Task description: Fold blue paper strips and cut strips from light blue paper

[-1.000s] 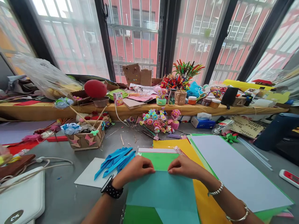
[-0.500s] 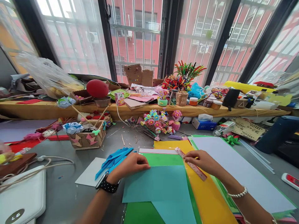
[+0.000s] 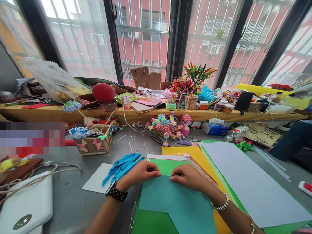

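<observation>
A teal paper sheet (image 3: 170, 200) lies in front of me on a green sheet (image 3: 165, 165) and a yellow sheet (image 3: 195, 155). My left hand (image 3: 140, 174), with a black watch on its wrist, pinches the far edge of the teal sheet. My right hand (image 3: 191, 177), with a bead bracelet, pinches the same edge beside it; the fingertips nearly touch. A patterned ruler (image 3: 201, 169) lies on the yellow sheet just right of my right hand. Blue folded paper strips (image 3: 123, 165) rest on a white card (image 3: 97, 182) to the left.
A large white sheet (image 3: 251, 182) lies at the right. A cardboard basket (image 3: 94, 143) with paper flowers stands at the left, a white device (image 3: 26, 208) with cords near it. Small flower bunches (image 3: 165, 126), a tissue box (image 3: 214, 127) and a crowded wooden sill (image 3: 156, 113) lie behind.
My right hand left the ruler on the yellow sheet and came back left to the teal sheet's far edge. The teal sheet shifted slightly right. My left hand stayed on the edge.
</observation>
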Demonstrator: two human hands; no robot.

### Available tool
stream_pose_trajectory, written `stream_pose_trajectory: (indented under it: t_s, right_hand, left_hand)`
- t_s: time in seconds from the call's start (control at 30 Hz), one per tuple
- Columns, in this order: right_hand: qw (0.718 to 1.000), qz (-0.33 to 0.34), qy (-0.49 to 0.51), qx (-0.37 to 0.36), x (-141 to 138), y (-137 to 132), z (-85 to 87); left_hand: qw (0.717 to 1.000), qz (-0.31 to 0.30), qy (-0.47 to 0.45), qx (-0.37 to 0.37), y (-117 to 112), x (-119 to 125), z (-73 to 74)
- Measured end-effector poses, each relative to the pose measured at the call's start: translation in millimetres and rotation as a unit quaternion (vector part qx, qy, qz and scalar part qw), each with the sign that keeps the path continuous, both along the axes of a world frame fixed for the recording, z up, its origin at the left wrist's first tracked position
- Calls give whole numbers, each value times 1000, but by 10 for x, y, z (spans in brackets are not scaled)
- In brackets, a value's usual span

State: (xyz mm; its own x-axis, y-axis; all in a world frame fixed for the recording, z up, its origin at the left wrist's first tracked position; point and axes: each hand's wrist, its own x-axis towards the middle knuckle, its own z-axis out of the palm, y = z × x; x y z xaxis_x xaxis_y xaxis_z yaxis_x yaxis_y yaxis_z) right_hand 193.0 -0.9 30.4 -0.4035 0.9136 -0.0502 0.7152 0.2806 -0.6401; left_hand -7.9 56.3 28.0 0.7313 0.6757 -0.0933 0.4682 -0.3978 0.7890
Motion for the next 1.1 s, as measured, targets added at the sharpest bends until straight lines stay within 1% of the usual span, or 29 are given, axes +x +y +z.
stream_pose_trajectory:
  t_s: [0.17,0.4,0.7,0.83,0.97,1.03,1.1]
  right_hand:
    - [1000,-10,5,-16,121,-17,-14]
    - [999,-12,9,-29,174,2,-8]
    - [999,-8,18,-48,177,-6,38]
    - [999,-17,17,-45,199,0,29]
    - [999,-31,9,-38,261,-2,10]
    - [999,-33,5,-36,279,-7,4]
    - [999,-31,4,-33,267,-10,4]
  left_hand:
    - [1000,16,-14,-15,71,-78,6]
    - [999,23,-17,-27,87,-155,44]
    - [999,38,-6,-5,78,-127,21]
    - [998,58,13,29,108,-159,6]
    - [989,103,35,99,156,-199,19]
    - [982,118,42,138,123,-144,38]
    - [980,106,42,165,35,-29,50]
